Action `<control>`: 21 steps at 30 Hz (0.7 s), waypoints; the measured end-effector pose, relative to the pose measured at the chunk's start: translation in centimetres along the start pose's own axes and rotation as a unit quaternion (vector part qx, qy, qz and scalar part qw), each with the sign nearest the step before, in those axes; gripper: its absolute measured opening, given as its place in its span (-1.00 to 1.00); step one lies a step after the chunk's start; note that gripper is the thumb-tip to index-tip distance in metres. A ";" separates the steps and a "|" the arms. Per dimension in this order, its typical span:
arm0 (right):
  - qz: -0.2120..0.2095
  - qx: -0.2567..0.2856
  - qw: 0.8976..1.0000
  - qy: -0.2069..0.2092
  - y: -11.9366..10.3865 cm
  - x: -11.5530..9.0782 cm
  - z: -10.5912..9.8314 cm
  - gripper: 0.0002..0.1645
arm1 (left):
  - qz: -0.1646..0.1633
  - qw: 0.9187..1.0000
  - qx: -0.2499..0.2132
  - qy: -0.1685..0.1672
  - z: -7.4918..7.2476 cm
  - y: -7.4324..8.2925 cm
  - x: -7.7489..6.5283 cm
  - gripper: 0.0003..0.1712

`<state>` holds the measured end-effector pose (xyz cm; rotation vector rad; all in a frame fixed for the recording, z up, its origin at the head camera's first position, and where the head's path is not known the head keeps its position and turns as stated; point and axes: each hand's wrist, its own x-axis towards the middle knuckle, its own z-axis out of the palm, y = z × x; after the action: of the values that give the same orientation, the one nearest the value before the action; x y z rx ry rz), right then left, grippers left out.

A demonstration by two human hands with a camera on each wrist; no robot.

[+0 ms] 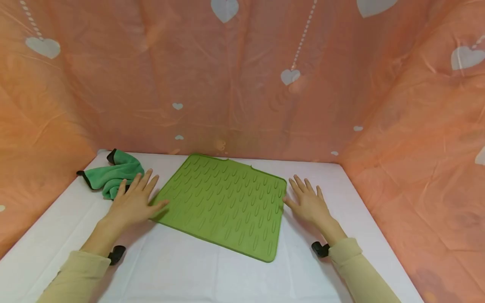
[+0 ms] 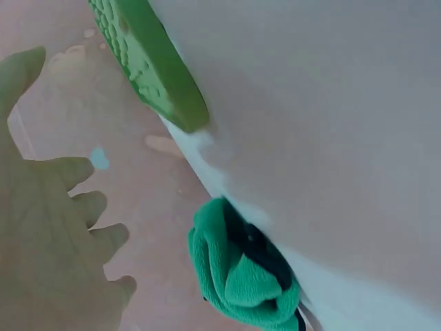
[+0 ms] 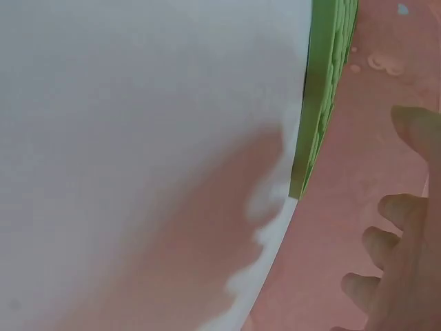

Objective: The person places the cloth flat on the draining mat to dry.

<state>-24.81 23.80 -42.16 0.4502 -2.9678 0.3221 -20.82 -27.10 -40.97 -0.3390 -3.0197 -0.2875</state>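
A green ridged mat (image 1: 223, 206) lies flat and turned at an angle on the white table. My left hand (image 1: 132, 204) hovers palm down by its left corner, fingers spread, thumb over the mat's edge in the head view. Beyond those fingertips is a crumpled green cloth (image 1: 113, 172) with black edging; the left wrist view shows the cloth (image 2: 244, 269) apart from the fingers. On the other side, my right hand (image 1: 308, 204) is held with spread fingers beside the mat's right edge. The right wrist view shows that hand (image 3: 406, 255) raised above the table, holding nothing.
The white table (image 1: 182, 269) is enclosed at the back and both sides by an orange curtain (image 1: 242, 84) with pale hearts. A black wrist device (image 1: 116, 255) sits on the left wrist and another black device (image 1: 320, 249) on the right.
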 end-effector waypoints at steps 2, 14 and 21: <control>-0.007 0.006 1.000 0.002 -0.2 -0.4 0.1 -0.08 | 0.003 1.000 0.008 0.009 -0.2 -0.5 -0.1 0.15; -0.060 0.026 0.998 -0.012 -1.1 -2.2 0.4 -0.09 | 0.019 0.999 0.027 0.024 -1.2 -5.3 0.0 0.03; -0.101 0.041 0.993 -0.051 -1.7 -3.3 0.6 -0.09 | 0.019 0.998 0.051 -0.001 -1.6 -9.0 0.0 0.04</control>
<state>-21.22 22.98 -42.97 0.7929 -2.9788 0.4118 -22.75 -36.02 -40.98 -0.3886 -3.0110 -0.1288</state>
